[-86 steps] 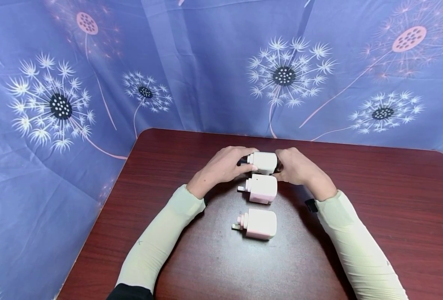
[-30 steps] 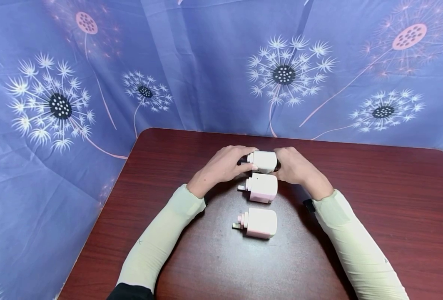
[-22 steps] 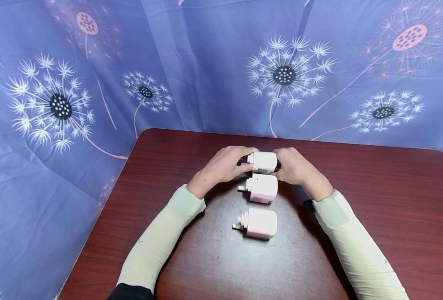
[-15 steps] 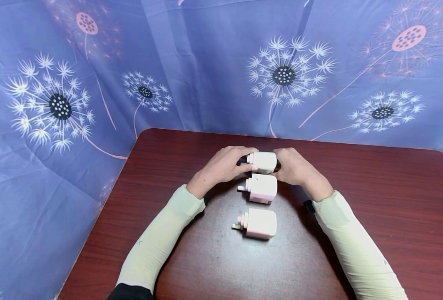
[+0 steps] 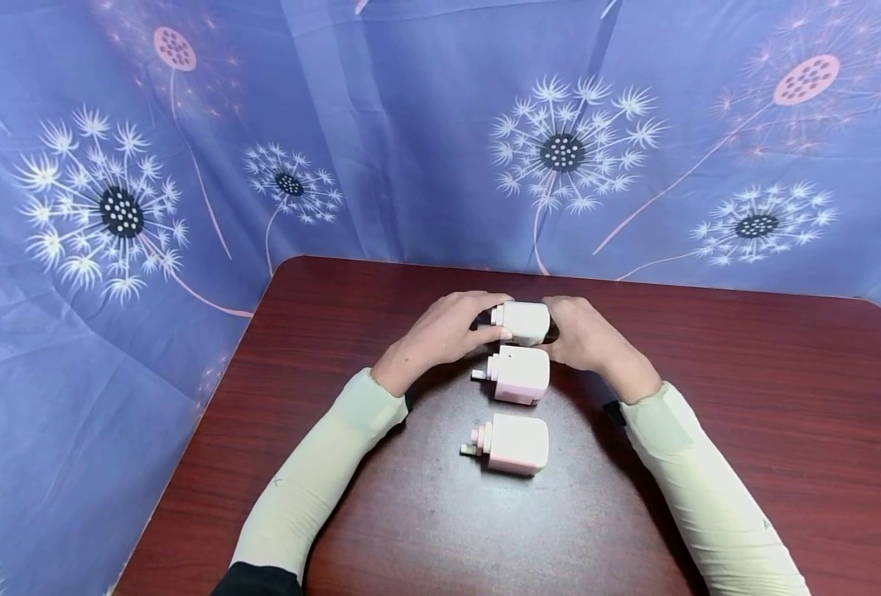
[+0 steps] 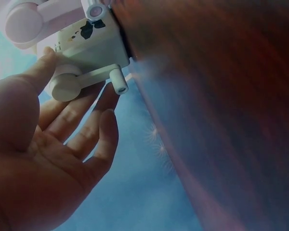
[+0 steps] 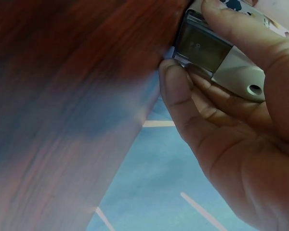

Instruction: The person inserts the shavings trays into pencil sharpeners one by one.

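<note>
Near the far side of the table in the head view is a cream hand-crank pencil sharpener (image 5: pixel 526 321), lying with its crank to the left. My left hand (image 5: pixel 444 327) holds its crank end, thumb on the near side and fingers on the far side. The left wrist view shows the crank arm (image 6: pixel 94 78) just above the curled fingers. At the opposite end, my right hand (image 5: pixel 585 333) grips the body between thumb and fingers. There the right wrist view shows the dark clear shavings drawer (image 7: pixel 202 45) and the round pencil hole (image 7: pixel 254 89).
Two similar sharpeners lie in a line toward me: a pinkish one (image 5: pixel 522 374) right beside the held one, and another pinkish one (image 5: pixel 518 444) nearer. All rest on a dark red wooden table (image 5: pixel 768 397). A blue dandelion-print cloth (image 5: pixel 426 165) hangs behind the table's far edge.
</note>
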A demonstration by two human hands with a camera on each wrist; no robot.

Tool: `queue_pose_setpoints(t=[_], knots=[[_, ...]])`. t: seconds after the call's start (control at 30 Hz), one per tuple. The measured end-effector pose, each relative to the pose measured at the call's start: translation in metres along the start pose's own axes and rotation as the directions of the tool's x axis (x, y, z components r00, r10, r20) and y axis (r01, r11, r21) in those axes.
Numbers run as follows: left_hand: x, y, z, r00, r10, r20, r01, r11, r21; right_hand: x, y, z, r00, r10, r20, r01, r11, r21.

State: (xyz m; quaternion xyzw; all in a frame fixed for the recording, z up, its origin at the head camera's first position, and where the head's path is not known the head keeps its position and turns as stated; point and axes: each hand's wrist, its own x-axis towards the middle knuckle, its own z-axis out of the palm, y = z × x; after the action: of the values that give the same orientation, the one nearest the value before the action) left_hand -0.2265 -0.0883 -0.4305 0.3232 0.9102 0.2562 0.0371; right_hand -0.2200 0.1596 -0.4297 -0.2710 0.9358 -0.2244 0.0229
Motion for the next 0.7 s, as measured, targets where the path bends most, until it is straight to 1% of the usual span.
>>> queue_pose_setpoints(t=[0.17,0.43,0.7], knots=[[-0.0002,0.0007,-0.0001,1.0,0.0,0.012,0.0,1.0,-0.003,-0.0014,0.0012,0.0008,1.0,-0.003,-0.007,0.003,1.0,0.001],[-0.0011,0.0013,-0.0005,1.0,-0.005,0.009,0.005,1.0,-0.029,-0.0017,0.0004,0.0021,0.999,-0.02,-0.03,0.02,1.0,0.012],[-0.0033,0.0013,-0.0027,1.0,-0.018,0.021,0.019,1.0,-0.015,-0.0072,-0.0003,-0.0004,1.0,-0.001,-0.017,0.001,1.0,0.015]])
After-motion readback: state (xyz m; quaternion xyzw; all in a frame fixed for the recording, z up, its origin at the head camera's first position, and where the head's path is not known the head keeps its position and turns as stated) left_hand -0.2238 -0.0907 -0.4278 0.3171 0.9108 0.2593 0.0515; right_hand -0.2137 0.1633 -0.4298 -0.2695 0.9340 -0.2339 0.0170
